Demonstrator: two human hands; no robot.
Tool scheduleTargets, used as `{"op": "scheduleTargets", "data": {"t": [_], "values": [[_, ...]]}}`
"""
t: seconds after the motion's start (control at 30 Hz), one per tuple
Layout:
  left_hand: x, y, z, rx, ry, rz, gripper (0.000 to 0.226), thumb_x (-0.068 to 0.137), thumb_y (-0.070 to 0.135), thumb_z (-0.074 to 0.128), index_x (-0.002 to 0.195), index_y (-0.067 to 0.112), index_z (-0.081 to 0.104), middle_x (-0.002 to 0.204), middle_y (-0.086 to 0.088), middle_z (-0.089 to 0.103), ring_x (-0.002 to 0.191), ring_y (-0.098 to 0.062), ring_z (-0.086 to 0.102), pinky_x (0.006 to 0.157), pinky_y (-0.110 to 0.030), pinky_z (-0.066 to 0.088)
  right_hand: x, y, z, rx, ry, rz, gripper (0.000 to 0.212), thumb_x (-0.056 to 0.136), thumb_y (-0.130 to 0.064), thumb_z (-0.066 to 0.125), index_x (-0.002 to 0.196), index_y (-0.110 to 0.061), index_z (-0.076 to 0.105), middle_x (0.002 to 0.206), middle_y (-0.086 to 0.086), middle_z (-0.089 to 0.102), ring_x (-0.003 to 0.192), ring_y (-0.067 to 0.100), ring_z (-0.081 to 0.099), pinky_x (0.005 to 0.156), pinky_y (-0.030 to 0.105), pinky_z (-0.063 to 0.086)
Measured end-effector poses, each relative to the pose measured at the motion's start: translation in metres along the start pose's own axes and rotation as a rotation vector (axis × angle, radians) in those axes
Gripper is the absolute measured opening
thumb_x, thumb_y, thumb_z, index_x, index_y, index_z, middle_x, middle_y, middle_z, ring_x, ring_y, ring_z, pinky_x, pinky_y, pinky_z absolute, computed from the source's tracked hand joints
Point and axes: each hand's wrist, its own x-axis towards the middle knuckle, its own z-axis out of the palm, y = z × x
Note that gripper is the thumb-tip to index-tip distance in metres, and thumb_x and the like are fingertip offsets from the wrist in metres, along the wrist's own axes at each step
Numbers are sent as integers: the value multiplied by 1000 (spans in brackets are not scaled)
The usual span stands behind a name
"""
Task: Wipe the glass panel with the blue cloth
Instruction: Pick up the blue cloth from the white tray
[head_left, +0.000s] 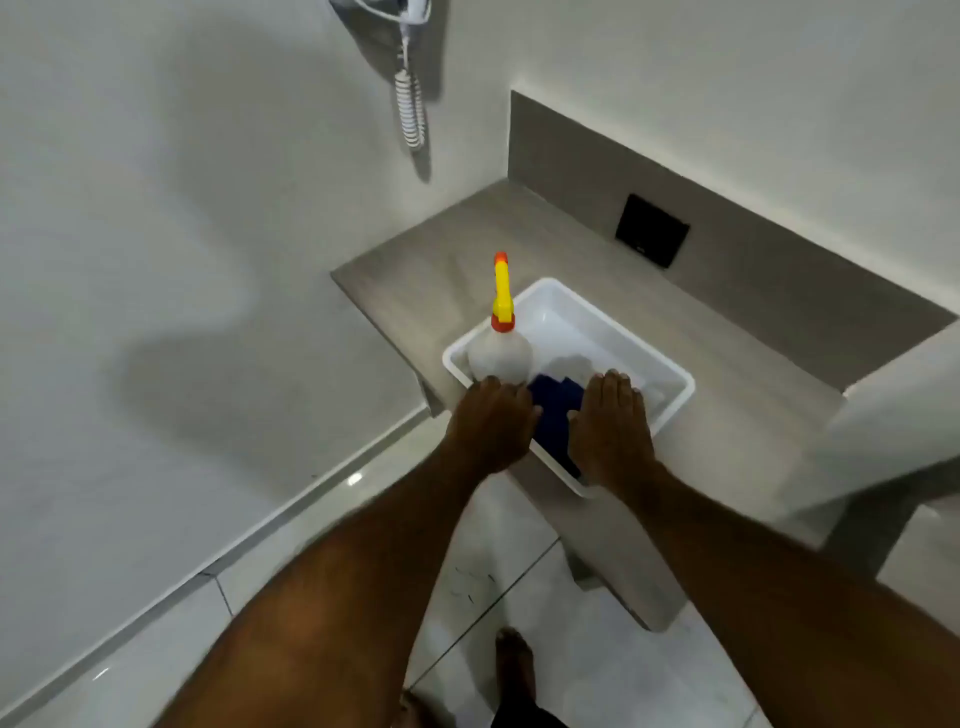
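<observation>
Blue cloth (555, 410): lies folded in the white tray (670, 382), in the gap between the 2 hands, touching or just beside both; its near end runs down past the right hand's thumb toward the tray's near rim.
Left hand (491, 423): palm down, fingers together and slightly curled, over the tray's near-left rim; fingertips reach the base of the spray bottle; I cannot tell whether it grips anything.
Right hand (610, 426): palm down, fingers stretched out flat and close together, resting over the tray just right of the cloth; it has hold of nothing that shows.
Spray bottle (500, 353): stands upright in the tray just beyond the left hand's fingertips, translucent body, yellow and orange trigger head pointing away.
White cloth (574, 366): pale folded piece in the tray beyond the right hand's fingertips, touching the blue cloth.
Table (457, 260): grey wood-look top carrying the tray, stretching away beyond both hands.
Black plate (652, 229): set in the upstand well beyond the right hand.
Coiled cord (410, 111): hangs on the wall far beyond the left hand.
Glass panel: not identifiable here.
</observation>
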Motion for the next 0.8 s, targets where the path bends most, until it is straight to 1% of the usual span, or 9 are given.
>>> {"op": "scheduleTargets", "data": {"t": [0.1,0.17,0.3,0.4,0.5,0.57,0.63,0.73,0.8], "values": [[23,5,7,42,-183,-157,26,95,26,54,87,9,72,85,-12,76,79,-29,72,75,-41,58,18,2,3,202,-169,182,82,88,-15,64,149,6,13,152,27,34,137,41,40,114,50,38],[34,3,9,100,-316,-193,23,93,27,55,92,11,72,92,-10,76,87,-29,71,85,-42,56,29,2,5,264,-276,245,85,90,-22,66,150,5,12,150,25,39,134,40,45,111,47,43],[37,-4,23,193,-554,-148,19,90,30,56,91,17,69,96,-3,73,98,-28,64,96,-48,41,40,4,15,177,-331,243,67,82,-33,75,130,2,44,132,20,54,122,37,52,100,43,46],[40,-5,29,190,-636,-124,19,89,31,55,88,17,68,99,-2,72,104,-30,61,100,-55,35,53,9,17,172,-356,245,59,78,-33,78,120,0,53,124,22,58,117,38,54,96,43,48],[50,-5,29,102,-660,-164,20,87,33,56,97,18,65,104,-2,71,108,-28,60,108,-61,22,64,13,7,310,-405,289,57,68,-24,86,109,5,59,106,19,65,100,35,63,77,36,53],[53,-8,23,31,-649,-166,20,86,32,56,98,18,63,102,-4,69,105,-28,61,107,-60,24,68,10,-6,473,-431,354,52,60,-17,89,99,8,66,95,20,66,89,33,66,66,32,51],[47,-13,11,-16,-541,-138,17,88,30,56,93,16,63,96,-6,70,96,-29,65,99,-54,36,65,3,-21,619,-401,401,47,58,-14,88,96,4,69,97,21,69,85,31,67,67,33,53],[16,-26,-14,-102,-221,-86,19,91,27,56,88,12,67,87,-10,74,80,-30,71,82,-46,52,43,-15,-49,760,-299,418,34,67,-10,81,96,-6,64,101,15,68,80,25,64,64,33,53],[-15,-36,-27,-176,-38,-98,18,92,25,57,87,10,68,81,-10,75,71,-27,72,76,-43,58,17,-29,-71,849,-204,372,22,75,-8,73,91,-15,60,95,10,67,81,24,64,66,35,55]]}}
